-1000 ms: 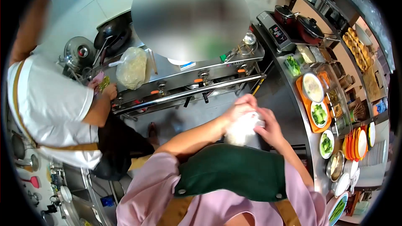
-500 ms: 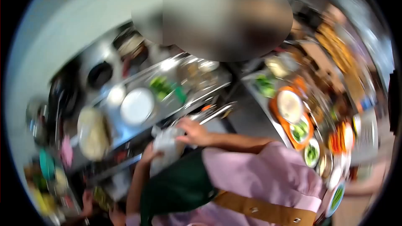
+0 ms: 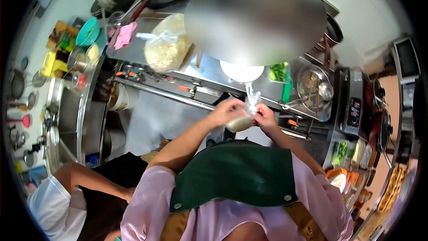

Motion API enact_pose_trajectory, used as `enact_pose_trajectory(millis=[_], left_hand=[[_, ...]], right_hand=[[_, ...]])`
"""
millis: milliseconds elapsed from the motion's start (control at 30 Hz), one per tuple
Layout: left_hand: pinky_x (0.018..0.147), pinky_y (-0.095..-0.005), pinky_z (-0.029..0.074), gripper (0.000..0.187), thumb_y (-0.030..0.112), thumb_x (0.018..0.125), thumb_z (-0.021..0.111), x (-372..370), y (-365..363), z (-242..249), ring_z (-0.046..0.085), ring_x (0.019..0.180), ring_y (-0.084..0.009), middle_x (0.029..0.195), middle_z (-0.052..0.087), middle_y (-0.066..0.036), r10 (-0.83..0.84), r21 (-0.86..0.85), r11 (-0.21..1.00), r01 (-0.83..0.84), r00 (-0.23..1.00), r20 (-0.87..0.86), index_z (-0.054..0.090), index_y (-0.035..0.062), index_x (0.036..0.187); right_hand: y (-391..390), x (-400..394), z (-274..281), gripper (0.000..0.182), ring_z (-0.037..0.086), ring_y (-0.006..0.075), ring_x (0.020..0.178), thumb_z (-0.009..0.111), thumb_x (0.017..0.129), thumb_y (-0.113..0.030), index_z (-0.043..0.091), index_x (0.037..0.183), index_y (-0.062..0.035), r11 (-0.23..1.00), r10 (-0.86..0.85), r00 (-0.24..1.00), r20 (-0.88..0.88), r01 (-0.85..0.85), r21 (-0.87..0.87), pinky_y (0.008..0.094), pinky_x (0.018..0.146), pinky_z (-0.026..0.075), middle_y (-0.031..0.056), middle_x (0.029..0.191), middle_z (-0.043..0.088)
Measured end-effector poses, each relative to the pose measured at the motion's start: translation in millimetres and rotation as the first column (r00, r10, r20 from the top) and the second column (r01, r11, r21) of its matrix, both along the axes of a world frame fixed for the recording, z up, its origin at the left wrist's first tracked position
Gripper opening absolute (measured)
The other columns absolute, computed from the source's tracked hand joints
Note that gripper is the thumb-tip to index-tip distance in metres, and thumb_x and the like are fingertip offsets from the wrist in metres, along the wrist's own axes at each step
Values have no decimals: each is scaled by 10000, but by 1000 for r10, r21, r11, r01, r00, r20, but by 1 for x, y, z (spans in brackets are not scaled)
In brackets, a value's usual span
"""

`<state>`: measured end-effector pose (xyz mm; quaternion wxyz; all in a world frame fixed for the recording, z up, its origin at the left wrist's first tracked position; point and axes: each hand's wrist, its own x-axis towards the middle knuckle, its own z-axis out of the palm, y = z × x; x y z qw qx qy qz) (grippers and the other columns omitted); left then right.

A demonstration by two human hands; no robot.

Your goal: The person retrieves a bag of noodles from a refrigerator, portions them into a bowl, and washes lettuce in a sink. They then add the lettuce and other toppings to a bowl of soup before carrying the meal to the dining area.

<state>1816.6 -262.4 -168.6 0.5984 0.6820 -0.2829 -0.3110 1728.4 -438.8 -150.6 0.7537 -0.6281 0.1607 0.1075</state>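
A small clear plastic bag [image 3: 239,123] with pale contents hangs between my hands, in front of the dark green apron. Its gathered, twisted top sticks up above my fingers. My right hand [image 3: 266,119] pinches the bag at its neck. From the other side, my left hand [image 3: 226,112] curls its fingers against the bag; they are slightly blurred. Just beyond the hands, on the steel counter [image 3: 200,72], are a white plate [image 3: 241,72] and a container of cut greens [image 3: 278,72] beside a green-handled tool [image 3: 287,88].
A large bag of pale shreds [image 3: 166,50] and a pink cloth [image 3: 125,35] lie on the counter's left. Strainers and chopsticks rest in a metal tray [image 3: 315,91]; an induction cooker [image 3: 352,107] stands right. A co-worker's arm [image 3: 91,179] is close at my left. A blurred oval covers the top.
My view has turned, and the counter now lies straight ahead. The bag and both hands now sit mid-view. The bag's twisted top points upward between my fingers.
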Motion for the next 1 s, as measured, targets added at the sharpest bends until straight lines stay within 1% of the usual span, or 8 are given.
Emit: enact_pose_trajectory(millis=[133, 267, 367, 600, 700, 800, 900, 1000], left_hand=[[654, -269, 419, 266, 85, 713, 629, -20, -9, 7, 529, 745, -145, 820, 574, -65, -132, 320, 946, 43, 956, 262, 546, 50, 964], [646, -261, 436, 240, -16, 705, 599, -24, -13, 17, 544, 733, -150, 829, 576, -62, -14, -21, 1000, 17, 989, 148, 575, 60, 932], [604, -296, 433, 204, 22, 699, 602, -22, -11, 16, 536, 676, -218, 784, 560, -107, -21, 110, 994, -24, 920, 390, 571, 59, 897], [644, -286, 441, 169, 60, 737, 561, 4, 7, -8, 574, 709, -193, 787, 601, -121, -186, 377, 926, 26, 900, 395, 587, -14, 886], [587, -262, 381, 113, 69, 772, 539, -3, -4, -5, 461, 611, -143, 683, 514, -66, -92, 190, 981, 39, 955, 283, 560, -38, 803], [585, -248, 366, 94, 52, 772, 534, -17, -12, 34, 446, 620, -137, 681, 489, -62, -40, 5, 999, 44, 845, 534, 550, -40, 780], [592, -250, 374, 90, 52, 777, 527, -23, -25, 42, 464, 640, -152, 692, 496, -71, -85, 20, 996, 87, 860, 503, 544, -37, 773], [591, -259, 385, 115, 74, 789, 515, -23, -24, 49, 477, 642, -153, 686, 506, -78, -134, 138, 987, 78, 874, 466, 544, -36, 808]], right_hand=[[5, -3, -7, 173, 540, 108, 605, 501, 808, -104, 424, 957, -65, 988, 135, 985, 108, -142, 60, 208, 448, 414, 48, 743, 535], [-13, -10, 9, 432, 569, 152, 561, 458, 849, -314, 316, 1202, -110, 995, 18, 992, -125, -5, 99, 208, 406, 388, 79, 809, 558], [-6, -11, 9, 189, 561, 123, 612, 545, 791, -154, 556, 945, -45, 970, 149, 987, 66, -133, -205, 248, 519, 454, 61, 773, 584], [-9, -19, 37, 75, 554, 103, 658, 608, 720, -87, 610, 765, -28, 814, -412, 819, 399, 528, -242, 250, 587, 454, 42, 691, 603], [-20, -39, 39, 71, 559, 118, 580, 584, 740, -98, 567, 784, -45, 936, -310, 847, 433, 351, -16, 241, 525, 454, 60, 717, 588], [-28, -46, 17, 188, 545, 126, 595, 558, 720, -60, 441, 867, -57, 636, -771, 608, 190, 746, 196, 256, 537, 450, 48, 837, 521], [-4, -43, -24, 394, 515, 153, 743, 651, 625, -51, 453, 965, -76, 844, -249, 685, 684, 500, -194, 290, 613, 431, 50, 840, 535], [15, -39, -9, 295, 528, 173, 653, 662, 630, -162, 518, 867, -62, 780, -160, 859, 486, 412, -472, 304, 591, 430, 63, 745, 557]])
